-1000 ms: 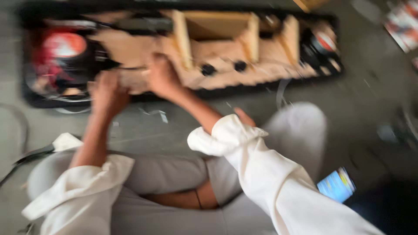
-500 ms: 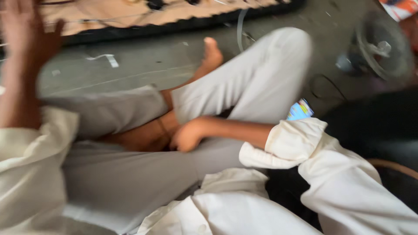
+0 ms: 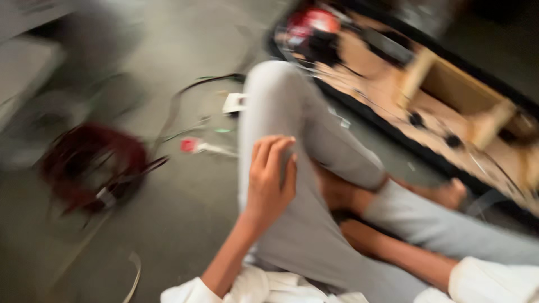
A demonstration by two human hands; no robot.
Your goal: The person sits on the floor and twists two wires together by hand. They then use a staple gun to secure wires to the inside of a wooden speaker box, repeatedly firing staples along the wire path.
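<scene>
Left hand (image 3: 271,179) has dropped from raised to rest open-fingered on the grey-trousered knee (image 3: 281,101), gripping nothing; right hand's grip, hidden, cannot be told.

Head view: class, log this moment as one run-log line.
left hand: flat on grey trouser leg | right hand: hidden | red wire coil: on floor, apart | view: blurred

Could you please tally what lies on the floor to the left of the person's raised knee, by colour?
Dark red: 1, a wire coil
Red-and-white: 1, a small item
White: 1, a tag-like piece
Dark: 1, a cable
Total: 4; blur may hide more.
</scene>
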